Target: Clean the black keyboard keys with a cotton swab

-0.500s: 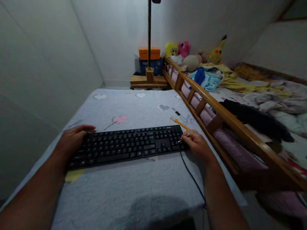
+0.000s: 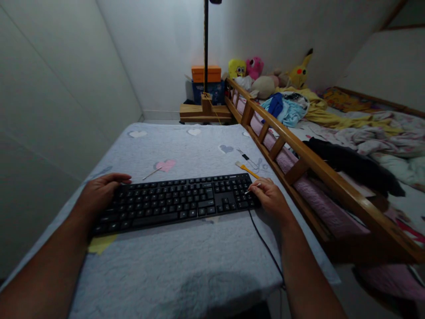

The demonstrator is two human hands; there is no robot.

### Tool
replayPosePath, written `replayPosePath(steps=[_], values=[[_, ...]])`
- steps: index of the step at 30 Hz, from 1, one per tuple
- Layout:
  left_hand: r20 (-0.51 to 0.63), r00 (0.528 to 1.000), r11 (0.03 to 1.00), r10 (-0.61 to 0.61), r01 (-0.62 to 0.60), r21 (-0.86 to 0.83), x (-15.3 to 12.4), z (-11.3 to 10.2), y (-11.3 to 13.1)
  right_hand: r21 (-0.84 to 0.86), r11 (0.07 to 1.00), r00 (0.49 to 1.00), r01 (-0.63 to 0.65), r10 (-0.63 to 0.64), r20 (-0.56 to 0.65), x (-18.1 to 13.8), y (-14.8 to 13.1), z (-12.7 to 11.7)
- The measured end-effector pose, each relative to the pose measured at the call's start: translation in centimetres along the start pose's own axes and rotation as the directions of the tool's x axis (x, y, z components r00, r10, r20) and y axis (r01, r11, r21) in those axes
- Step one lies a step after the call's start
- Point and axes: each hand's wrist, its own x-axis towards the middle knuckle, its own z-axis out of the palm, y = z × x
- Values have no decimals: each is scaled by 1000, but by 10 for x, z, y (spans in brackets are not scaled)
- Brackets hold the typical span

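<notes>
A black keyboard (image 2: pixel 179 201) lies across a table covered with a grey cloth (image 2: pixel 186 261) printed with hearts. My left hand (image 2: pixel 99 190) grips the keyboard's left end, fingers curled over its top edge. My right hand (image 2: pixel 270 197) is at the keyboard's right end and pinches a thin white stick, like a cotton swab (image 2: pixel 252 188), its tip over the number pad keys. The keyboard's black cable (image 2: pixel 265 248) runs off the table's front edge.
A yellow-handled tool (image 2: pixel 247 169), a small black-tipped tool (image 2: pixel 245 156) and another swab (image 2: pixel 151 173) lie on the cloth behind the keyboard. A wooden bed rail (image 2: pixel 299 150) borders the right side, with clothes and plush toys (image 2: pixel 255 68) on the bed. A wall stands close on the left.
My right hand has shifted slightly up along the number pad with the swab. The left hand and the keyboard stay as they were.
</notes>
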Motion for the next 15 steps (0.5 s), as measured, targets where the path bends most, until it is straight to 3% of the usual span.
replayPosePath(steps=[15], values=[[0,1000,1000,-7,7,8,2,1,-2,-45,998,995,48,-52,-89,4,8,8]])
